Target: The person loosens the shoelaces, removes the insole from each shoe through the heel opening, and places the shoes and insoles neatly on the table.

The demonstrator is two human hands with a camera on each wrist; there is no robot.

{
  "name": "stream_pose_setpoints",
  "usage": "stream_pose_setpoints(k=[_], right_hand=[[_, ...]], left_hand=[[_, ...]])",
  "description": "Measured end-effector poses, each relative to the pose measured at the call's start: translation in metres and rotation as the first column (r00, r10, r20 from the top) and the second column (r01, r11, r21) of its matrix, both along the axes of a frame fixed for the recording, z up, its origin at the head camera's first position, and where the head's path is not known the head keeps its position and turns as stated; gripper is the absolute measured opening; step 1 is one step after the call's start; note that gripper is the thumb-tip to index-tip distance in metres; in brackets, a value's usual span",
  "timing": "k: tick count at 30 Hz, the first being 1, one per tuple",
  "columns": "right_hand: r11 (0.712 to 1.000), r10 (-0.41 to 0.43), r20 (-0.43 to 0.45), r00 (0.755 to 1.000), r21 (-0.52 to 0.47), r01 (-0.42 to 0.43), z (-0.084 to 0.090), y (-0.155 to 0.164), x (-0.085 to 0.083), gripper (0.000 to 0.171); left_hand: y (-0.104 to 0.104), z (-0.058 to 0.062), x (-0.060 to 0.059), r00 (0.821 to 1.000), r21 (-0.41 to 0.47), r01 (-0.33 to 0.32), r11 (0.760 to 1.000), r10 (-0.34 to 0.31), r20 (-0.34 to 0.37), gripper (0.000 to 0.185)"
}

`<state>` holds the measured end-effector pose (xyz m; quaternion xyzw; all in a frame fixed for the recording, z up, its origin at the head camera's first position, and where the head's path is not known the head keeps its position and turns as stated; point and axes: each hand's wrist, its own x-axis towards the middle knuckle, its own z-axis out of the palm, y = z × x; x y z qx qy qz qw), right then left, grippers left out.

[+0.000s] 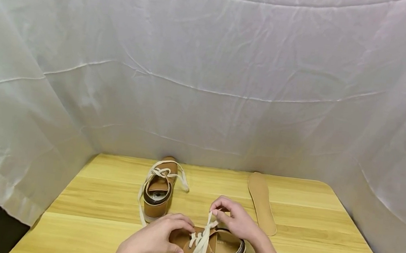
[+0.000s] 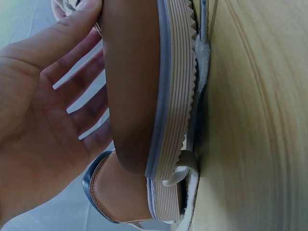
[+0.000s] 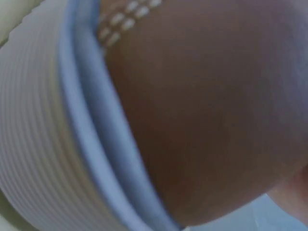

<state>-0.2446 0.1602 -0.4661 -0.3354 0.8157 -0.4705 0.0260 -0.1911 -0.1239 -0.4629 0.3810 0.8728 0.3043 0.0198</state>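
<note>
A tan lace-up shoe point(image 1: 214, 249) with a ribbed pale sole lies near the table's front edge, toe to the left. My left hand point(image 1: 155, 239) curls over its toe and holds it down; the left wrist view shows the palm point(image 2: 43, 120) against the shoe's brown side point(image 2: 130, 86). My right hand point(image 1: 235, 220) pinches the cream lace point(image 1: 201, 241) and holds it up above the eyelets. The right wrist view is filled by the blurred brown upper point(image 3: 202, 110) and ribbed sole point(image 3: 38, 144). A second tan shoe point(image 1: 159, 190) stands farther back, laces loose.
A tan insole point(image 1: 263, 201) lies flat at the back right of the wooden table point(image 1: 324, 246). White cloth point(image 1: 209, 69) hangs behind and along both sides. A loose lace end point(image 2: 190, 166) trails under the near shoe's sole.
</note>
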Motion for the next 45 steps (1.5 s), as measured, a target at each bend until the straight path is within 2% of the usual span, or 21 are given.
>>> stream_pose_setpoints(k=[11,25,32,38,45], right_hand=[[0.999,-0.036,-0.090,0.995,-0.022,0.034,-0.001,0.006,-0.003,0.007],[0.993,-0.098,-0.124,0.987,-0.075,0.089,0.001,0.010,-0.004,0.008],[0.988,-0.129,-0.173,0.976,-0.111,0.111,0.002,0.012,-0.005,0.009],[0.982,-0.147,-0.164,0.975,-0.143,0.124,0.002,0.014,-0.006,0.009],[0.964,-0.219,-0.151,0.964,-0.187,0.189,0.003,0.016,-0.008,0.009]], left_hand=[[-0.001,0.003,0.000,1.000,0.004,-0.001,1.000,0.001,0.017,0.049],[0.000,0.002,0.000,1.000,0.007,0.000,1.000,0.000,0.006,0.049],[-0.001,0.002,-0.001,1.000,0.006,-0.005,1.000,0.005,0.017,0.049],[-0.001,0.000,0.000,1.000,0.004,-0.003,1.000,0.003,0.003,0.049],[-0.001,-0.001,0.000,1.000,-0.002,-0.004,1.000,0.004,-0.014,0.049]])
